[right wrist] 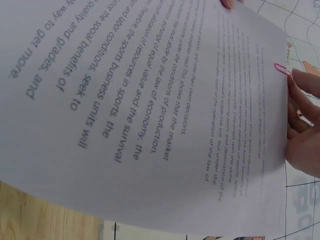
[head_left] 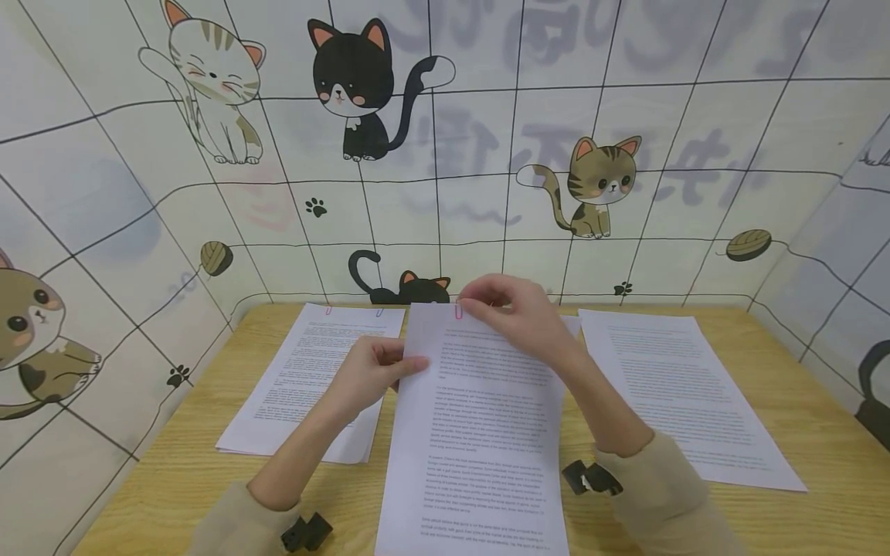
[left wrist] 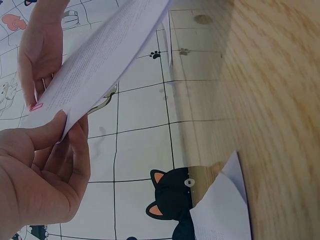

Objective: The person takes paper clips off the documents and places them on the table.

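Note:
A printed paper sheaf (head_left: 487,432) is held up, tilted, over the middle of the table. My left hand (head_left: 363,377) pinches its left edge, thumb on the printed face and fingers behind. At the top edge, a pink paper clip (head_left: 459,312) sits on the paper. My right hand (head_left: 521,318) pinches the clip's end between thumb and index finger; the right wrist view shows the clip (right wrist: 282,69) beside those fingertips. From the left wrist side, the sheaf (left wrist: 95,65) slants upward from the left hand (left wrist: 55,170).
On the left lies a printed stack (head_left: 299,378) with a pink clip (head_left: 329,310) and a greyish clip (head_left: 379,313) along its top. More printed paper (head_left: 688,401) lies on the right of the wooden table (head_left: 174,432). A cat-patterned wall covering (head_left: 473,208) rises behind.

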